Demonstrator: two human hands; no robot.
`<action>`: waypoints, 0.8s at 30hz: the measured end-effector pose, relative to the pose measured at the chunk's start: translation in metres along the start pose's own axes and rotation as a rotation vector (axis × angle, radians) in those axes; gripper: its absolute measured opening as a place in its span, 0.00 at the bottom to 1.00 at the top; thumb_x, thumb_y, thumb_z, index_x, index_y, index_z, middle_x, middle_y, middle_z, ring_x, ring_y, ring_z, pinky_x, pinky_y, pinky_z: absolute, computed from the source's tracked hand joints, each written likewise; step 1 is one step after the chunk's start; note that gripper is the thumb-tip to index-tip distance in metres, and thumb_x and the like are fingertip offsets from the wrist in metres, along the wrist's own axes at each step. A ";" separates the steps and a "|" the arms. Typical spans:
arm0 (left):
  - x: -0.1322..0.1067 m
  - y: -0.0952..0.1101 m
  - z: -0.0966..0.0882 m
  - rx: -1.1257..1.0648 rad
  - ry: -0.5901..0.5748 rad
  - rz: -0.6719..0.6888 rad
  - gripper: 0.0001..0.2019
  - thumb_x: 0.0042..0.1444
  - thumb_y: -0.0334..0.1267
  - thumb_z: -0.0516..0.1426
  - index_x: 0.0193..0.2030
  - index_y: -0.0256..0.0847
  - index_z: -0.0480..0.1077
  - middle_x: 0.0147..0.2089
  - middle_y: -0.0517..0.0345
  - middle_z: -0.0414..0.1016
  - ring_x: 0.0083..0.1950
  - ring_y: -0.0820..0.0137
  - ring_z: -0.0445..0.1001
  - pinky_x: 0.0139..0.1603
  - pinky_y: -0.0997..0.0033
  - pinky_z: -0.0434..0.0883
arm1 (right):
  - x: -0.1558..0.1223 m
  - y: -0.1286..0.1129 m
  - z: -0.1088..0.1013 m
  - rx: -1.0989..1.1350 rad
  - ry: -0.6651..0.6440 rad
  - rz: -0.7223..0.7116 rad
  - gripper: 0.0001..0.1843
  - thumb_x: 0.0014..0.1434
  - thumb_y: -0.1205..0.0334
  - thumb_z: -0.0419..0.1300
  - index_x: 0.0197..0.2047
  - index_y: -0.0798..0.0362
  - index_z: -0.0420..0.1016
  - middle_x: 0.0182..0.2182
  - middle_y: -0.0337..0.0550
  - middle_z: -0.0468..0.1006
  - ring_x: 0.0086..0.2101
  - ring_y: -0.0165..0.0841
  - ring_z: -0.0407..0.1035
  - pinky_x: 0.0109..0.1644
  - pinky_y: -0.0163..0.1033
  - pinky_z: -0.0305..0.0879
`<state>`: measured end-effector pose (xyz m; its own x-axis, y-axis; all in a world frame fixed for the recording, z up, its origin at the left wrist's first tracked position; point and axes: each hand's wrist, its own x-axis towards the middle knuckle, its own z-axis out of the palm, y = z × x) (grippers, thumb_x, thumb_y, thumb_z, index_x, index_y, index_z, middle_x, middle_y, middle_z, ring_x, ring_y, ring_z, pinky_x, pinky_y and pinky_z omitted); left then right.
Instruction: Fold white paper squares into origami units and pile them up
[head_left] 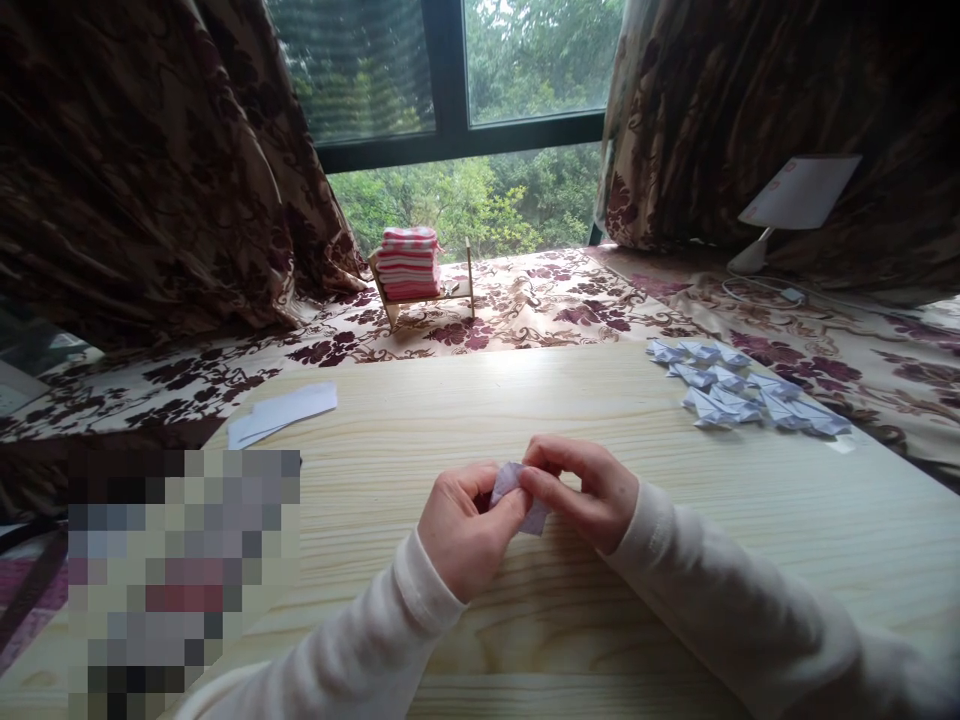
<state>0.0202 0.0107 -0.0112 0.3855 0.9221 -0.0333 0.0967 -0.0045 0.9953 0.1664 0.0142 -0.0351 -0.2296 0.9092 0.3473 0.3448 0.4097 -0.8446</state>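
Observation:
A small piece of folded white paper (534, 518) is held between both hands above the wooden table. My left hand (472, 525) is closed on its left side, thumb across the front. From the right, my right hand (589, 488) pinches its upper edge between thumb and fingers. The fingers cover part of the paper, so its full shape is hidden. Several folded white paper pieces (720, 390) lie grouped at the table's far right. Flat white paper strips (289, 410) rest at the far left, overlapping each other.
The light wooden table (450, 400) meets a floral cloth ledge (540, 300) under the window. On the ledge stand a small wooden rack (420, 296) with folded pink-striped cloths (409, 262) and a white lamp (799, 195). A blurred patch (184, 580) covers the lower left.

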 end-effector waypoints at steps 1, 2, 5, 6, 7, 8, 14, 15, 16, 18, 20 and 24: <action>0.000 0.000 0.001 0.025 0.013 0.007 0.09 0.47 0.37 0.56 0.22 0.34 0.71 0.22 0.58 0.66 0.26 0.73 0.62 0.26 0.74 0.59 | 0.000 -0.001 0.000 -0.025 0.015 -0.016 0.13 0.56 0.59 0.52 0.22 0.54 0.64 0.18 0.36 0.63 0.21 0.26 0.57 0.25 0.33 0.55; 0.000 -0.001 0.001 0.046 0.024 0.008 0.10 0.47 0.37 0.56 0.20 0.34 0.70 0.21 0.59 0.65 0.26 0.73 0.61 0.25 0.74 0.58 | 0.001 -0.002 0.000 -0.048 0.031 -0.020 0.14 0.56 0.60 0.52 0.21 0.54 0.63 0.17 0.35 0.62 0.21 0.26 0.56 0.25 0.34 0.54; 0.002 -0.001 -0.001 0.040 0.034 -0.025 0.10 0.47 0.38 0.57 0.20 0.35 0.70 0.19 0.61 0.63 0.24 0.75 0.60 0.24 0.75 0.58 | 0.003 -0.004 -0.002 -0.062 0.058 0.034 0.18 0.57 0.58 0.50 0.18 0.52 0.57 0.15 0.33 0.56 0.19 0.25 0.52 0.23 0.33 0.50; 0.003 -0.001 -0.003 0.016 0.029 -0.043 0.11 0.47 0.41 0.57 0.20 0.35 0.70 0.19 0.61 0.63 0.23 0.75 0.60 0.24 0.75 0.59 | 0.004 -0.005 -0.003 -0.041 0.071 0.054 0.19 0.57 0.57 0.50 0.17 0.52 0.56 0.15 0.33 0.55 0.19 0.25 0.52 0.22 0.33 0.50; 0.004 -0.002 -0.005 -0.017 0.025 -0.062 0.13 0.48 0.44 0.57 0.20 0.35 0.70 0.18 0.60 0.64 0.23 0.75 0.61 0.25 0.74 0.60 | 0.004 -0.006 -0.004 -0.010 0.102 0.073 0.19 0.58 0.56 0.50 0.18 0.52 0.56 0.15 0.33 0.55 0.19 0.25 0.51 0.22 0.33 0.50; 0.006 -0.002 -0.007 -0.058 0.026 -0.085 0.16 0.48 0.47 0.57 0.20 0.36 0.70 0.18 0.60 0.65 0.22 0.74 0.62 0.25 0.74 0.61 | 0.005 -0.006 -0.005 0.025 0.144 0.091 0.20 0.58 0.54 0.51 0.18 0.52 0.58 0.16 0.33 0.55 0.20 0.25 0.52 0.22 0.33 0.50; 0.008 -0.004 -0.013 -0.212 0.054 -0.121 0.18 0.44 0.51 0.60 0.23 0.35 0.70 0.23 0.58 0.68 0.24 0.74 0.66 0.28 0.73 0.64 | 0.006 -0.009 -0.008 0.193 0.343 0.209 0.19 0.56 0.49 0.55 0.21 0.54 0.66 0.15 0.33 0.59 0.19 0.25 0.52 0.22 0.33 0.52; 0.008 -0.004 -0.012 -0.196 0.062 -0.103 0.16 0.44 0.49 0.60 0.22 0.35 0.70 0.22 0.59 0.67 0.24 0.75 0.65 0.28 0.74 0.63 | 0.006 -0.009 -0.007 0.216 0.357 0.217 0.19 0.55 0.49 0.56 0.22 0.54 0.68 0.16 0.33 0.60 0.19 0.25 0.53 0.22 0.33 0.53; 0.008 -0.004 -0.012 -0.187 0.073 -0.092 0.15 0.44 0.47 0.61 0.21 0.35 0.69 0.22 0.60 0.67 0.24 0.75 0.65 0.27 0.75 0.62 | 0.006 -0.009 -0.007 0.233 0.368 0.223 0.18 0.54 0.49 0.57 0.22 0.54 0.69 0.16 0.34 0.61 0.19 0.25 0.54 0.23 0.33 0.55; 0.008 -0.005 -0.012 -0.185 0.103 -0.089 0.14 0.44 0.46 0.61 0.21 0.35 0.69 0.20 0.61 0.66 0.23 0.75 0.64 0.27 0.75 0.62 | 0.006 -0.008 -0.007 0.242 0.356 0.226 0.17 0.54 0.50 0.58 0.23 0.55 0.71 0.16 0.34 0.63 0.20 0.26 0.56 0.24 0.33 0.57; 0.009 -0.004 -0.014 -0.158 0.135 -0.088 0.15 0.45 0.46 0.60 0.20 0.35 0.70 0.19 0.60 0.67 0.23 0.75 0.64 0.27 0.75 0.61 | 0.005 -0.006 -0.008 0.232 0.267 0.219 0.17 0.54 0.51 0.57 0.23 0.55 0.72 0.17 0.36 0.66 0.21 0.27 0.58 0.26 0.34 0.59; 0.009 -0.003 -0.016 -0.004 0.159 -0.051 0.14 0.46 0.43 0.58 0.17 0.36 0.67 0.16 0.63 0.61 0.21 0.77 0.58 0.23 0.76 0.55 | 0.005 -0.002 -0.012 0.170 0.095 0.210 0.13 0.52 0.54 0.59 0.30 0.56 0.74 0.26 0.43 0.74 0.29 0.32 0.66 0.31 0.37 0.64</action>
<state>0.0084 0.0250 -0.0128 0.2301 0.9707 -0.0694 0.1088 0.0452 0.9930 0.1755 0.0191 -0.0270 -0.0803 0.9790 0.1871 0.2166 0.2004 -0.9555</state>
